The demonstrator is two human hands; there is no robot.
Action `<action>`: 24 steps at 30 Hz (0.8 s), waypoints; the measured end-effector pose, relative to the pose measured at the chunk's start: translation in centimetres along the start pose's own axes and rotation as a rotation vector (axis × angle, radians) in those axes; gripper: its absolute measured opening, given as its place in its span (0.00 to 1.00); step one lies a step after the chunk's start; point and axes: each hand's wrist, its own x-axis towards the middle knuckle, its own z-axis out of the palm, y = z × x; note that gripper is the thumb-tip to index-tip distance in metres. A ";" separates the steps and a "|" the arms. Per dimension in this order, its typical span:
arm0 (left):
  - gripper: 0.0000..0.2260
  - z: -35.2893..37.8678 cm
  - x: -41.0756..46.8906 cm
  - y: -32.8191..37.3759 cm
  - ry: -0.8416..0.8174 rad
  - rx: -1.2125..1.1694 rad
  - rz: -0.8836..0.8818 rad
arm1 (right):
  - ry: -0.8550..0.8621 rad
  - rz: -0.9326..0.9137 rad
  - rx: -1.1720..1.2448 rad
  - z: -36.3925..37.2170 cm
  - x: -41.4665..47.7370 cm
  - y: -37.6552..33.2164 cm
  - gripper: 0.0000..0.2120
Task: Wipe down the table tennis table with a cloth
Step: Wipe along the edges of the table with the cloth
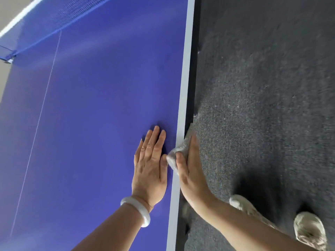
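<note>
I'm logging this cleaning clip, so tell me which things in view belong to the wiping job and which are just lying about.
Part of the job:
table
cloth
right hand, holding the cloth over the table's edge
left hand, flat on the top

Just there:
net
bangle
carpet
shoes

1. An indoor games or recreation room.
2. A blue table tennis tabletop (pixel 94 105) fills most of the view, with a white edge line (pixel 184 87) and a thin white centre line (pixel 41 109).
3. A blue net (pixel 54 15) with a white top band crosses the far end, fixed by a clamp (pixel 8 57) at the side.
4. Dark grey carpet (pixel 262 105) covers the floor beside it.
</note>
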 end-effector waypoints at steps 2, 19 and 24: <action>0.23 0.0 0.1 0.0 -0.005 0.022 0.008 | 0.048 -0.019 -0.025 -0.8 5.6 -2.1 0.26; 0.19 -2.0 3.7 0.2 -0.037 0.112 0.095 | 0.139 0.101 -0.099 -3.5 15.1 -5.9 0.31; 0.18 -3.3 14.8 0.0 0.031 0.115 0.089 | 0.155 0.085 -0.103 -3.3 15.2 -5.4 0.33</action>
